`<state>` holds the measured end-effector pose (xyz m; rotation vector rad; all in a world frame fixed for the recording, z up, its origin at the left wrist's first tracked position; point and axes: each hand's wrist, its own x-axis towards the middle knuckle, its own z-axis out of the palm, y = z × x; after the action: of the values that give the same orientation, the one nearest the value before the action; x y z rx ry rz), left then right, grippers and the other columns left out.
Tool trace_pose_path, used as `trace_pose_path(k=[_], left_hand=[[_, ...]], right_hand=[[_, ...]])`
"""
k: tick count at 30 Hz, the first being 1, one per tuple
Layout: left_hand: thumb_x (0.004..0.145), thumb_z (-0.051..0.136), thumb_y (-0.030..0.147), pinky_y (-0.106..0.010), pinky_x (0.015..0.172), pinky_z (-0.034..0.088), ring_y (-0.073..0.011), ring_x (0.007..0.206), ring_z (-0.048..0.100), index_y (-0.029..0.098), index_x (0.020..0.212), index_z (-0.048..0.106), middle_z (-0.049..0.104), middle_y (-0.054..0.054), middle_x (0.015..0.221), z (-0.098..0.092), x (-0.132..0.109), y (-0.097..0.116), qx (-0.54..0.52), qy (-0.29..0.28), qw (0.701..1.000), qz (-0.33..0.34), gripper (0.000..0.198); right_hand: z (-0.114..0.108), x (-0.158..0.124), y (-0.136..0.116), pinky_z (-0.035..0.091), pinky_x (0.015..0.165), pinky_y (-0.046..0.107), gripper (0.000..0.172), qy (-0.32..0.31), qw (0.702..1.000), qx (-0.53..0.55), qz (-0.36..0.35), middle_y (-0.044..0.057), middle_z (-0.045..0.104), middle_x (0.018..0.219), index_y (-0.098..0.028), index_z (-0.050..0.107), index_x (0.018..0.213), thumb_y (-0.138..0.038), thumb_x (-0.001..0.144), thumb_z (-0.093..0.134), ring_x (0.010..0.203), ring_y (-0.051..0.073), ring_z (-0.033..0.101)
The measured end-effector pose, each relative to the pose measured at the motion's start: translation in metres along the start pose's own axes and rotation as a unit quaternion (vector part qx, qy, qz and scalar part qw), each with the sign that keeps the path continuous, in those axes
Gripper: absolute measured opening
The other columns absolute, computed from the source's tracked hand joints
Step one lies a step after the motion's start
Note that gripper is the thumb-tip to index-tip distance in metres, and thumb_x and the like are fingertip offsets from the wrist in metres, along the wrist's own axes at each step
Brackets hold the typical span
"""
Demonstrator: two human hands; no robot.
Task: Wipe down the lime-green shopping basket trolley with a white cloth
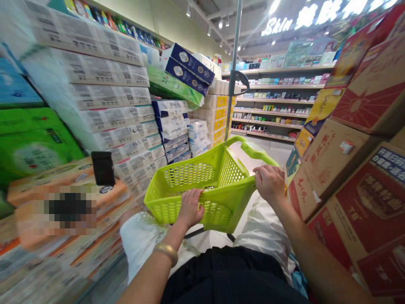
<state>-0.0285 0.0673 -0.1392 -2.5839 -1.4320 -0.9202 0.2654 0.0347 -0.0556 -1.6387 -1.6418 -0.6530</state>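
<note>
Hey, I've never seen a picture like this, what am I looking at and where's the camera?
No machine here: a person wears one camera on the head, looking forward and down, so you see their own arms. The left hand grips the near rim of a green basket; the right hand grips its right rim beside the handle. Stacked white packs rise on the left, cardboard boxes on the right, store shelves behind.

Tissue stacks [104, 97] left, cartons [357, 139] right, basket [190, 185] blocking narrow aisle [278, 150] between
</note>
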Motion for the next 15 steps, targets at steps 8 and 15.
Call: trace_pose_path(k=[8, 15], left_hand=[[0.075, 0.053, 0.025, -0.042, 0.088, 0.04, -0.0261, 0.096, 0.052, 0.018, 0.113, 0.053, 0.059, -0.008, 0.099, -0.003, 0.001, -0.002, -0.017, 0.014, 1.0, 0.011, 0.038], [0.075, 0.054, 0.027, -0.044, 0.09, 0.039, -0.0267, 0.097, 0.051, 0.018, 0.115, 0.052, 0.058, -0.009, 0.101, 0.002, 0.002, 0.008, -0.01, 0.006, 1.0, 0.017, 0.041]], right_hand=[[-0.009, 0.0, 0.002, 0.025, 0.094, 0.036, 0.019, -0.001, 1.0, 0.014, 0.023, 0.003, 0.07, 0.09, -0.023, 0.068, 0.081, -0.017, 0.081, 0.05, 0.089, 0.021, 0.054], [-0.01, -0.001, 0.022, 0.027, 0.092, 0.035, 0.02, -0.003, 1.0, 0.01, 0.019, 0.002, 0.07, 0.088, -0.024, 0.069, 0.082, -0.02, 0.081, 0.05, 0.088, 0.021, 0.056]])
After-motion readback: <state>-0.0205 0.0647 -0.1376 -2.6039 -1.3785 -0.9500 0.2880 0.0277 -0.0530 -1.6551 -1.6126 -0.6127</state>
